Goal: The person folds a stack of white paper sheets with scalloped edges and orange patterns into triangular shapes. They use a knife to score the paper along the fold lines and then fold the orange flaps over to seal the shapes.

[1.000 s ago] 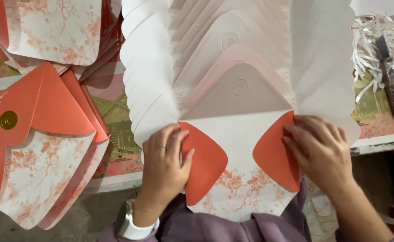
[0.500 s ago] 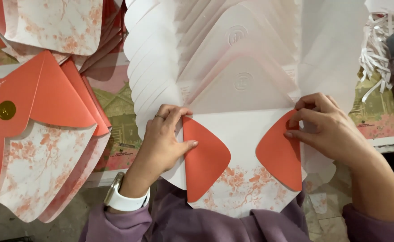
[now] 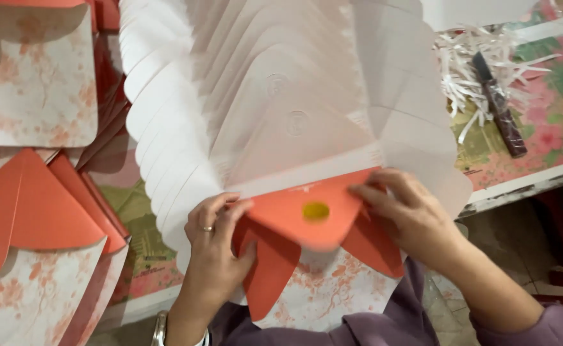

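From the head view, the change is plain: a moment ago the orange envelope (image 3: 307, 256) lay at the near edge of the table with only its two side flaps folded in and its top flap still up. Now the top flap has been brought down over them, its point towards six o'clock, and the round gold seal (image 3: 315, 211) shows in its middle.

The left hand (image 3: 214, 253), at about eight o'clock from the seal, has its fingers curled loosely against the left corner of the folded flap, thumb tucked under near the left side flap; it pins the paper and does not pinch it. A ring sits on one finger. The right hand (image 3: 409, 221), at three o'clock from the seal, lies fingers nearly flat and spread, pressing the right end of the fold line.

I'd judge the fold as made but not yet creased flat, since the flap's tip looks lifted and blurred.

At twelve o'clock a fanned row of white unfolded envelope blanks (image 3: 281, 109) runs away from the hands. At nine o'clock lie finished orange envelopes (image 3: 38, 218). At two o'clock rests a dark knife (image 3: 499, 106) among white paper shreds (image 3: 467, 57) on the flowered tablecloth (image 3: 557, 122).
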